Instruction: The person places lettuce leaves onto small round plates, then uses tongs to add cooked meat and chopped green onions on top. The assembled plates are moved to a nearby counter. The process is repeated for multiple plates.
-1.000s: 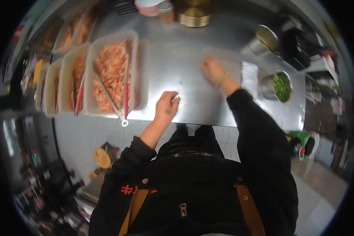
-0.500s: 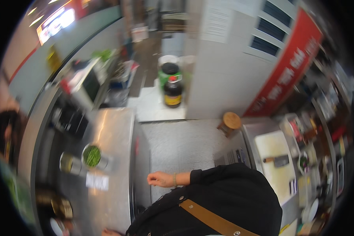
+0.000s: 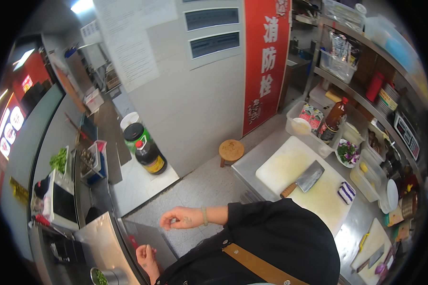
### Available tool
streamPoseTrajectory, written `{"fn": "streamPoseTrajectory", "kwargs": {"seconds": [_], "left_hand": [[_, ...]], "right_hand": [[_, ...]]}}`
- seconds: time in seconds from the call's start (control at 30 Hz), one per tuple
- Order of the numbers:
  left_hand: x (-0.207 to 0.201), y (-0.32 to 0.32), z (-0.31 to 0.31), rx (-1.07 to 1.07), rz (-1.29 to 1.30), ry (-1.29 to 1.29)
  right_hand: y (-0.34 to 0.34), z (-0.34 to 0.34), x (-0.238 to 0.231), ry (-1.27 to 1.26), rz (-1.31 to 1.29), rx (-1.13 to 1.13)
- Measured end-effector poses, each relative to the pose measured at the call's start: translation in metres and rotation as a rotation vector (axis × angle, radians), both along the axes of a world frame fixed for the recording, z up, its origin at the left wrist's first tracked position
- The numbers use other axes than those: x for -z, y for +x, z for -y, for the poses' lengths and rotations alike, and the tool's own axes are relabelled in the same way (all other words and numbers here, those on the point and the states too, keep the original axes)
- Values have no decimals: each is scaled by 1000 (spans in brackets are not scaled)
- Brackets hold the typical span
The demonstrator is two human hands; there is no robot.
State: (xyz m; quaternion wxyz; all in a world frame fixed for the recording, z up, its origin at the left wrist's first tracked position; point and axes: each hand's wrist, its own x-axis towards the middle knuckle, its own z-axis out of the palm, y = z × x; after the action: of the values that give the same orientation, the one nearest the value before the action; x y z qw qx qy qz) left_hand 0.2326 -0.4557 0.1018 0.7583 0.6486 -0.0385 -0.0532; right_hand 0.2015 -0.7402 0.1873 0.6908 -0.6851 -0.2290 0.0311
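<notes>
The person (image 3: pixel 280 232) has turned toward the board (image 3: pixel 279 164), left hand (image 3: pixel 147 258) and right hand (image 3: pixel 178 218) left of it, fingers (image 3: pixel 166 220) curled, contents unclear, cleaver (image 3: pixel 310 176) untouched.

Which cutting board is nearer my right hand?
The larger cutting board, bearing the wooden-handled cleaver, is nearer your right hand; the smaller board lies farther off.

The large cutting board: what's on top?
A cleaver and what looks like a striped cloth lie on the board. The surface beneath them is covered; the sleeve hides part of its edge.
</notes>
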Motion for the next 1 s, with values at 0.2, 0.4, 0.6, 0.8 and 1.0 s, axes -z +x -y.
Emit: {"fn": "streamPoseTrajectory", "kwargs": {"seconds": [0.2, 0.4, 0.6, 0.8, 1.0], "left_hand": [[-41, 24, 79, 755, 6, 53], [-18, 23, 128, 690, 731, 636], [-33, -11, 96, 640, 1132, 840], [73, 16, -53, 761, 332, 779], [133, -35, -119, 970, 161, 946]], "right_hand": [[-19, 76, -9, 666, -232, -398], [-17, 36, 65, -224, -125, 544], [-24, -5, 42, 118, -495, 640], [-106, 26, 77, -35, -634, 72], [-202, -6, 168, -467, -411, -259]]}}
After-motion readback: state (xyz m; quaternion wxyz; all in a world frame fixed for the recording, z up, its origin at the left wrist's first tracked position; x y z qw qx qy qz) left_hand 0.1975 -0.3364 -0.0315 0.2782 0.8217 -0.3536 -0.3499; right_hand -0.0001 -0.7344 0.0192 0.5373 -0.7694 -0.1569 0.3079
